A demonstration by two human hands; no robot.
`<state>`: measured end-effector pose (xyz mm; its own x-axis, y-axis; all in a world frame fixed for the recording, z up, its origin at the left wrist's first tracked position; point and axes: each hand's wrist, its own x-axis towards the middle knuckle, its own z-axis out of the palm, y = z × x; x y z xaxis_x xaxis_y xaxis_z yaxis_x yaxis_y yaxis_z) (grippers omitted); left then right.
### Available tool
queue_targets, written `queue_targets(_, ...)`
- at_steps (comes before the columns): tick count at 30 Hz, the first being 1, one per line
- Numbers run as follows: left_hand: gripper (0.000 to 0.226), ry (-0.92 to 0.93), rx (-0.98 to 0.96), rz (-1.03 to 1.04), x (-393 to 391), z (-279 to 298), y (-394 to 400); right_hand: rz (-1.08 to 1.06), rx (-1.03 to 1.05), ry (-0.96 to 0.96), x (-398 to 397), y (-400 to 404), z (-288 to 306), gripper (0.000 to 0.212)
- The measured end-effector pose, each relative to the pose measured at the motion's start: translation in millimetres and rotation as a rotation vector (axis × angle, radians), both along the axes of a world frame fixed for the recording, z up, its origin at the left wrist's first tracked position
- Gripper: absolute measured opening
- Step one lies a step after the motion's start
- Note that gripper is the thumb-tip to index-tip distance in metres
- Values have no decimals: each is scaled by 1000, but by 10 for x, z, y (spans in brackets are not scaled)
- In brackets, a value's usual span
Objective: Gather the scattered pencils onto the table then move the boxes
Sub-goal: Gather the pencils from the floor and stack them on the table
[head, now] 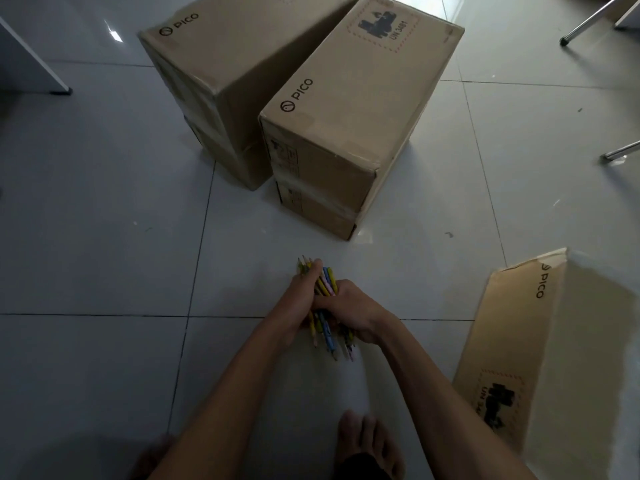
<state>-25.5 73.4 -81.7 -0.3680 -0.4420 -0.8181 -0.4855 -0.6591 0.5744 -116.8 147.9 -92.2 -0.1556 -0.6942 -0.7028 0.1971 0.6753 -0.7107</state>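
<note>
Left tall brown cardboard box [221,64]: "PICO" with round logo on top, near its front-left corner. Middle brown cardboard box [349,98]: "PICO" plus same round logo on top near its front edge; far end has a dashed-border black pictogram label reading "UN 3481". Small printed label on its front face, unreadable. Right brown cardboard box [519,341] at frame edge: "PICO" with logo at its far end, dashed label starting "UN 34", remaining digits unclear.
</note>
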Motion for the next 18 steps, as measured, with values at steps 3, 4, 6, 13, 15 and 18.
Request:
queue_targets(3,47,14,21,57,118,-9,-86,38,-4,95,-7,-106,-15,15)
queue_targets(4,45,25,28,49,183,-16,-116,47,-8,137,-5,-141,-23,18)
queue_targets(6,41,49,79,11,321,-34,-170,41,-19,187,20,-212,-42,28)
queue_targets(13,30,122,19,-102,633,-50,-314,12,-62,276,118,-428,-101,34)
queue_targets(15,30,101,-19,-55,665,-19,-359,3,-51,301,151,-534,-107,27)
queue_targets(18,26,55,-17,103,760,45,-423,61,-28,326,186,-687,-15,21)
